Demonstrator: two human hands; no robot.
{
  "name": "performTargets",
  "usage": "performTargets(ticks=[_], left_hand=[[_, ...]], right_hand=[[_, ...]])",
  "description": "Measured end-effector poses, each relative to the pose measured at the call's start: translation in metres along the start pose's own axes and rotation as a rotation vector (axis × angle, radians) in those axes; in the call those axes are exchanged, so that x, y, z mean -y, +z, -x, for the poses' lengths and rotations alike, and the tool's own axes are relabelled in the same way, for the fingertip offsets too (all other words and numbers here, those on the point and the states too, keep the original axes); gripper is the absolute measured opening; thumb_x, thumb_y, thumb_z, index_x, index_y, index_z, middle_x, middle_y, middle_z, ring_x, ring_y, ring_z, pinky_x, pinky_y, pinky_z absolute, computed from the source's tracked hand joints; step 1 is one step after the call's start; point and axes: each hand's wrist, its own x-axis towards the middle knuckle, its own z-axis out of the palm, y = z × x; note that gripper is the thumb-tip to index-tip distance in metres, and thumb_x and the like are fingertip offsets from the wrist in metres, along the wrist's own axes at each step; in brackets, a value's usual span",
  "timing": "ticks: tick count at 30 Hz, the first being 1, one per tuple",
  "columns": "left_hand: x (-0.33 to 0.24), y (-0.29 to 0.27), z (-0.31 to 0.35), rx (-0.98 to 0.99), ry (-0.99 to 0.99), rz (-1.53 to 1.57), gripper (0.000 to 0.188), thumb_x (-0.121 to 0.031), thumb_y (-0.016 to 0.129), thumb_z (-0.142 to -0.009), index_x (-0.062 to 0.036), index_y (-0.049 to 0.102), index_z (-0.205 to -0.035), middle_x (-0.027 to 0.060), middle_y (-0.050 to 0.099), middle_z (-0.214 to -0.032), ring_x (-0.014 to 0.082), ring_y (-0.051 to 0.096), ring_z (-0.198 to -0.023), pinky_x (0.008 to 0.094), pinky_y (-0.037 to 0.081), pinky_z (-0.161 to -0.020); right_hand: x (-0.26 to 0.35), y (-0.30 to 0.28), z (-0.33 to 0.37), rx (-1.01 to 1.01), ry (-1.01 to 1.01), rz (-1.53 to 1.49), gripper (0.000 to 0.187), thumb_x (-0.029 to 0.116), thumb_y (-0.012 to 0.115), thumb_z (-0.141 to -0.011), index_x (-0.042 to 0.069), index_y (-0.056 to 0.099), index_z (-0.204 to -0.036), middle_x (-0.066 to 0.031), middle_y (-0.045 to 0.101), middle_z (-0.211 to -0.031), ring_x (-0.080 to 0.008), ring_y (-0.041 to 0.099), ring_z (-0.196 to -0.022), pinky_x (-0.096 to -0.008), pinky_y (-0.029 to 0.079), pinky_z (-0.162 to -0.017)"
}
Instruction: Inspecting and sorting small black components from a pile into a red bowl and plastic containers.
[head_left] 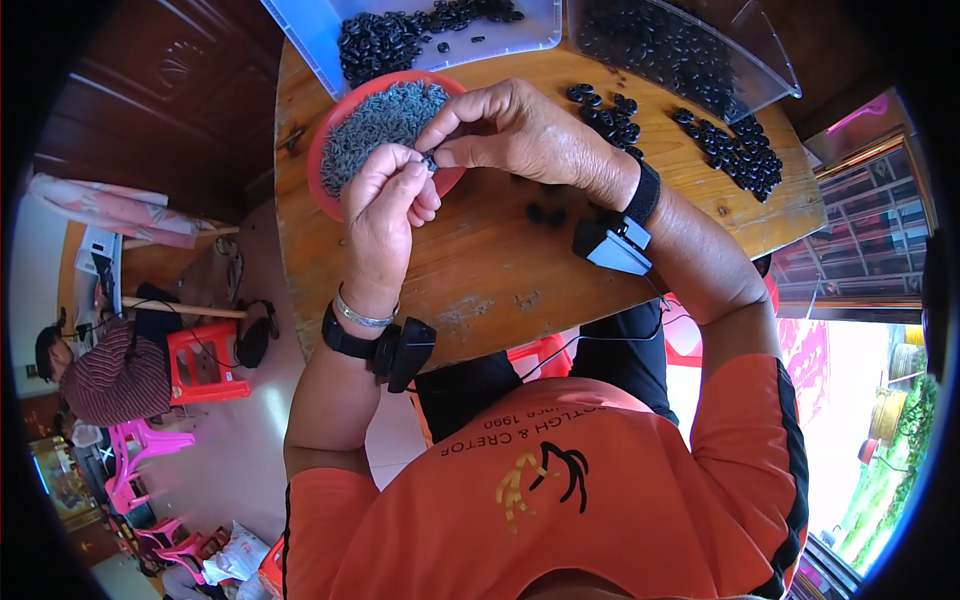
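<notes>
My left hand is closed, its thumb and forefinger pinching a small dark piece whose exact kind is too small to make out. From the right, my right hand meets it, thumb and fingertip drawn together at the same piece. Both hands are held over the near right rim of a red round bowl. Small grey hook-like parts fill that bowl. Black oval pieces lie in a loose group just beyond my right wrist, and a few more dark pieces sit under my right forearm.
On the wooden table, a clear bin and a tilted clear container hold many black pieces. Another black pile lies at right. A seated person, a red stool and pink chairs are at left.
</notes>
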Motion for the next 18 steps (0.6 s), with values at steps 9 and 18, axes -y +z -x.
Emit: performTargets(ticks=[9, 18], left_hand=[[-0.002, 0.001, -0.001, 0.004, 0.022, -0.058, 0.016, -0.016, 0.051, -0.091, -0.0041, 0.054, -0.082, -0.0002, 0.055, -0.066, 0.0041, 0.046, -0.057, 0.0171, 0.036, -0.052], [0.002, 0.001, 0.000, -0.010, 0.145, -0.129, 0.010, -0.011, 0.051, -0.090, -0.0015, 0.053, -0.087, -0.0001, 0.053, -0.069, 0.0045, 0.047, -0.062, 0.0187, 0.039, -0.055]], right_hand=[[0.001, 0.003, 0.001, 0.046, 0.086, 0.027, 0.012, 0.009, 0.067, -0.083, 0.000, 0.066, -0.091, -0.0026, 0.066, -0.083, -0.0092, 0.061, -0.078, -0.0238, 0.049, -0.076], [-0.004, 0.009, 0.000, -0.083, 0.004, 0.004, 0.013, 0.010, 0.065, -0.085, 0.000, 0.066, -0.093, -0.0020, 0.066, -0.084, -0.0081, 0.060, -0.079, -0.0237, 0.049, -0.078]])
